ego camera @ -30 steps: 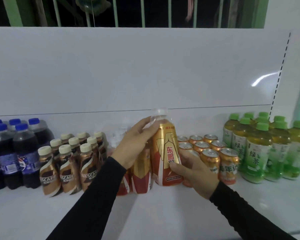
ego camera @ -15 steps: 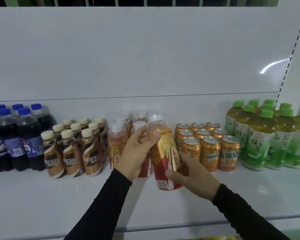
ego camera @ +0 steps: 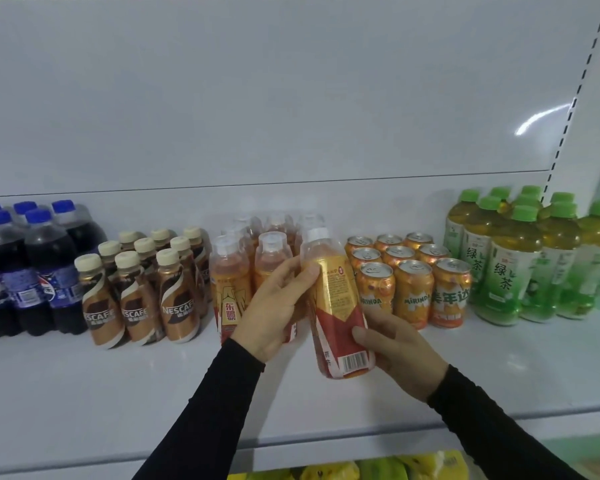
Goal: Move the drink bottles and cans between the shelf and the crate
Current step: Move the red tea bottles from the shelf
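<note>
Holding a gold-and-red bottle (ego camera: 338,313) just off the shelf (ego camera: 84,393), the left hand (ego camera: 274,306) grips its shoulder and the right hand (ego camera: 400,355) cups its base. Its long axis tilts, cap toward matching bottles (ego camera: 229,282); orange cans (ego camera: 413,289) stand right of it.

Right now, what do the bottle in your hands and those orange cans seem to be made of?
The held bottle looks like clear plastic under a glossy gold-and-red wrap: its neck is see-through below a pale cap. The orange cans look like thin metal, probably aluminium: silvery tops with pull tabs, shiny printed sides.
</note>
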Available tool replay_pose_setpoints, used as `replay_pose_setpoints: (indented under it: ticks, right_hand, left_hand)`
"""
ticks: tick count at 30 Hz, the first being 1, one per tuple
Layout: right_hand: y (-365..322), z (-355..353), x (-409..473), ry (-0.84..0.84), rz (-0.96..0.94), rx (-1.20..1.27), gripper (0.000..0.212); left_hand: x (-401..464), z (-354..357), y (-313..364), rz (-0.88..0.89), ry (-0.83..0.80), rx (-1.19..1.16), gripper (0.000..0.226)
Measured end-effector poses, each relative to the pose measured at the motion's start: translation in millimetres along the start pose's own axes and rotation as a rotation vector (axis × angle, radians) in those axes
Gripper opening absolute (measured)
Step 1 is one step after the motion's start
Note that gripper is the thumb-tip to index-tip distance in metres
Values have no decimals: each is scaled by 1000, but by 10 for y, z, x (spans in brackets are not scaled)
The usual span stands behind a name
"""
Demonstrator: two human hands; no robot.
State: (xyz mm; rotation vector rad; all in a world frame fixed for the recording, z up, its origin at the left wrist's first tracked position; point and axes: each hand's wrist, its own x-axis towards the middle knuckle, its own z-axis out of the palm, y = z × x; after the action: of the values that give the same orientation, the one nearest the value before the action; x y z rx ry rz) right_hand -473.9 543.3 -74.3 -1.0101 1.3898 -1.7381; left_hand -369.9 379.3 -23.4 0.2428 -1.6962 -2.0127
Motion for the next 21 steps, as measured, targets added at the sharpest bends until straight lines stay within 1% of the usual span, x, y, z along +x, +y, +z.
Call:
replay_pose_setpoints:
  ticks: [2,3,5,7,9,10,11,13,16,18,21]
  right_hand:
    - [23,-22,2,-46,38,12,89]
    - [22,-29,-2,-61,43,-11,85]
    - [-12,-10,-15,-47,32,-108,67]
    - [-40,36,-13,9,-27,-354,53]
    - [-39,103,-11,81,-79,-637,51]
    - [-32,137,-11,127,-97,-712,49]
    - [-20,161,-6,171,-114,-732,46]
    - [11,150,-4,225,-125,-690,43]
    - [31,82,9,208,-90,-538,46]
    - [-2,64,-6,166,-65,-390,54]
    - [-33,36,-16,78,-30,-158,69]
  left_hand:
    - [-7,6,-20,-22,2,-5,43]
    - [-12,9,-28,-20,13,-4,44]
    - [-27,16,-47,-7,53,-23,44]
    - [-29,35,-66,14,92,-55,41]
    - [-23,73,-84,44,137,-64,35]
    - [-19,98,-88,60,158,-60,34]
    - [-13,119,-93,76,176,-50,34]
    - [-5,151,-94,94,193,-14,34]
    - [-2,136,-65,70,168,46,27]
    - [5,99,-45,36,133,58,23]
    - [2,75,-27,-35,82,31,25]
